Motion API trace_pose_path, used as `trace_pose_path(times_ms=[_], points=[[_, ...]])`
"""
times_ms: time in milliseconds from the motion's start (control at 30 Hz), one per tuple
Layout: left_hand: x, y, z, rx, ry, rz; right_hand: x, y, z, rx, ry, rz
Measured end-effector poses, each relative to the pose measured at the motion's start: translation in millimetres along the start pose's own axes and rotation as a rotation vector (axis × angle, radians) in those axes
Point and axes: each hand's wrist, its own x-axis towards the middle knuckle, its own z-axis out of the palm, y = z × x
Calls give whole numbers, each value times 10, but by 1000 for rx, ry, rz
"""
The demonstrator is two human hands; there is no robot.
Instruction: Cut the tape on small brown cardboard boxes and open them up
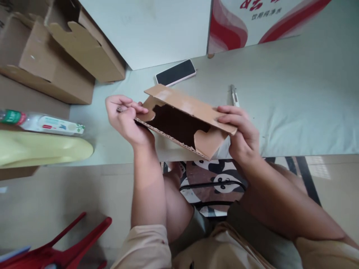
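Between my hands I hold a small brown cardboard box, tilted, with its opening facing me and its inside dark. Notched side flaps show at both ends of the opening. My left hand is closed on the box's left end, thumb and fingers at the corrugated edge. At the right end, my right hand grips the box, two fingers lying over its upper panel. Behind the box lies a phone with a dark screen. A slim whitish pen-like thing rests just beyond my right hand.
Other open cardboard boxes stand at the left. A clear bottle and a pale yellow-green object lie along the table's left side. A white carton with red print stands at the back. A red plastic stool is below left.
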Motion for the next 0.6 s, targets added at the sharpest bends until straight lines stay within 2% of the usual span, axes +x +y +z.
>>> trace_pose_path(times_ms=[100, 300, 467, 600], points=[[-20, -15, 83, 0, 50, -11, -47, 38, -54, 49, -29, 5], [-108, 12, 166, 104, 21, -75, -145, -7, -202, 98, -39, -2], [-280, 102, 91, 98, 25, -94, -189, -18, -326, 121, -87, -82], [-463, 165, 23, 73, 65, -46, -201, 81, -368, 231, -64, -156]])
